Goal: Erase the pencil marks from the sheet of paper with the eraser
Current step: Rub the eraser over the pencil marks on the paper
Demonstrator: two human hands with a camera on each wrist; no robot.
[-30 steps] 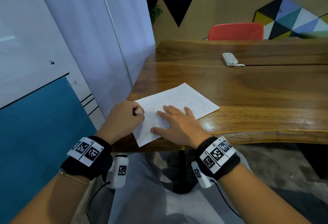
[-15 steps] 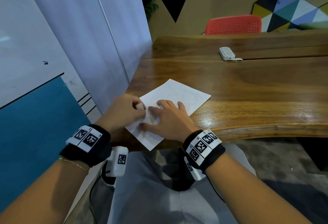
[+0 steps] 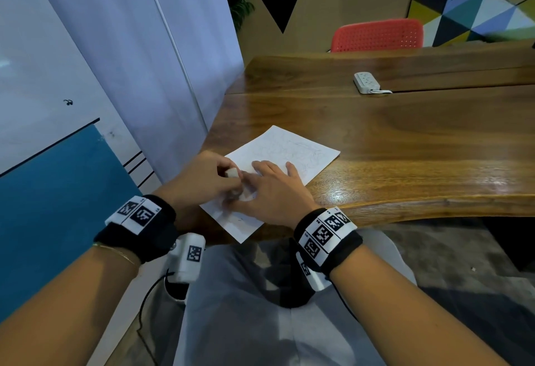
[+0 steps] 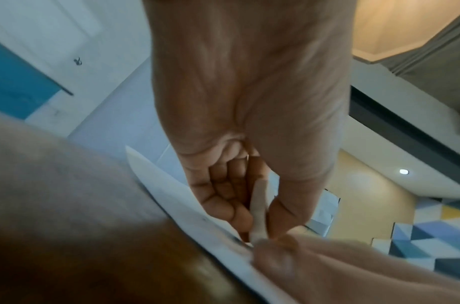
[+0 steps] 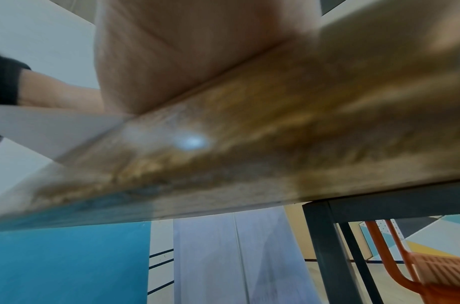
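We are over the wooden worktop (image 3: pixel 405 145), and the sheet of paper (image 3: pixel 289 148) lies at its near left corner, turned at an angle, one corner poking just past the front edge. Faint pencil marks (image 3: pixel 304 151) show on the far half of the sheet, and a few small dark ones near the closest corner.

The left hand (image 3: pixel 199 180) comes in from the left with its grip curled tight around the white eraser (image 3: pixel 232 173), pinched between thumb and fingers. In the left wrist view the eraser (image 4: pixel 258 216) runs down between the fingers (image 4: pixel 223 197) to the paper (image 4: pixel 171 185); its tip seems to meet the sheet there, though blur makes the contact hard to confirm.

The right hand (image 3: pixel 272 192) lies flat on the paper, fingers spread and straight, grip wide and holding nothing, pinning the sheet just beside the eraser. The two hands touch or nearly touch at the thumbs. The right wrist view is smeared: we make out only the worktop edge (image 5: pixel 249 154) and a corner of the paper (image 5: pixel 41 131).

Farther back on the worktop sits a white power strip (image 3: pixel 366 81), well apart from the sheet, with a red chair (image 3: pixel 376 35) behind.
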